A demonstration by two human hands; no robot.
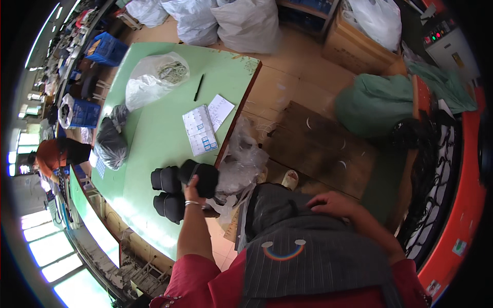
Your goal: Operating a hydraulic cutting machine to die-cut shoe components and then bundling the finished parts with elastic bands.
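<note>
Left hand [193,193] grasps a black bundle [201,177] at table [154,133] edge, stack [167,191] at its 9 o'clock; right hand [334,204] rests flat, fingers released, on apron [308,241].

We see the left hand [193,193] gripping a black roll [201,176] at the green tabletop [154,138] edge, while the right hand [334,204] rests on grey striped fabric [308,246].

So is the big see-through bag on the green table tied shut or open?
Cannot tell. The clear bag lies slumped on the green table with pale stuff inside, but its mouth is too small to make out.
</note>
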